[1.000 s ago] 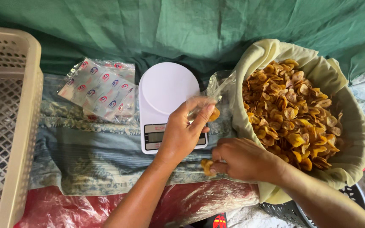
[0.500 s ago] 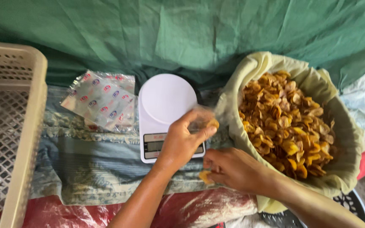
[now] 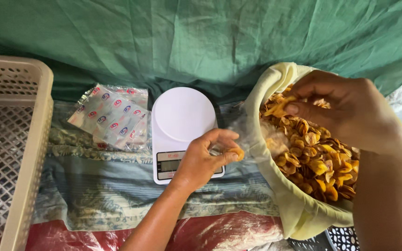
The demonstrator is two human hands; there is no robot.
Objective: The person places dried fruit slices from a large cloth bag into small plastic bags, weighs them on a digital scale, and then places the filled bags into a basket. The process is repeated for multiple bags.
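Two hands work here as we pinch a thin, limp clear bag [image 3: 238,139] open at its rim with the left hand [image 3: 205,158] over the scale [image 3: 182,125], while the right hand [image 3: 345,109] cups light, brittle chips [image 3: 317,158] loosely above the cloth-lined sack [image 3: 275,195].

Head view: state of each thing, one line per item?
left hand: pinching open a clear bag over the scale
right hand: in the sack, gripping chips
sack: open, rim rolled down, full of chips
scale: platform bare, display unreadable
packet stack: flat, unfilled
basket: upright
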